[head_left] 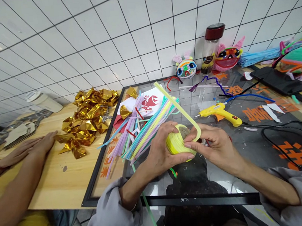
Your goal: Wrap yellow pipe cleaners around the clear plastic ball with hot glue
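Note:
My left hand (161, 149) is wrapped around a round coil of bright yellow strip (175, 143), holding it above the glass-topped table. My right hand (214, 146) pinches a pale yellow pipe cleaner (181, 111) at the coil's right side. From that pinch the pipe cleaner bends and its free end sticks up to the upper left. Just beyond my left hand lies a bundle of pastel pipe cleaners (152, 127) in yellow, teal and lilac. Right of my right hand rests a yellow hot glue gun (221, 113).
Folded gold foil pieces (86, 116) heap on the wooden table at left, beside a co-worker's hands (39, 146). Along the wall stand a decorated round face (186, 68), a glass bottle (210, 51) and a red mask-like figure (228, 58). A black phone (279, 79) and cables (267, 138) lie right.

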Demonstrator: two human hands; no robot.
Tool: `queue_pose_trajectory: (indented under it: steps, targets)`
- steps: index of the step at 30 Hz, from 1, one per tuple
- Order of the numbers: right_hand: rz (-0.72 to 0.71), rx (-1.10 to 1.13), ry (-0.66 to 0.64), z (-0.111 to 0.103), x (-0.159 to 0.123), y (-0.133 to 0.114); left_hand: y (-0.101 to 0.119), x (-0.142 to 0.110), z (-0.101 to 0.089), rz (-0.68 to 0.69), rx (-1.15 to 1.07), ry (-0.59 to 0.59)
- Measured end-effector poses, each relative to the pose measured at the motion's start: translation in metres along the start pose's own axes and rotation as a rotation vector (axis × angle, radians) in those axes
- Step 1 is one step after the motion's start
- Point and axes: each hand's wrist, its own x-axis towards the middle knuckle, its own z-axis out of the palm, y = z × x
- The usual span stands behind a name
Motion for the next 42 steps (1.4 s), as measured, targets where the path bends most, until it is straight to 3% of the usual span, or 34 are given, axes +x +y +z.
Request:
queue_pose_trajectory:
  steps: [42]
  targets:
    - [0.034,0.096,-0.031,-0.0029,0.0035,0.0035,0.0059,0.0013,-0.0031,-0.079,-0.008,-0.031]
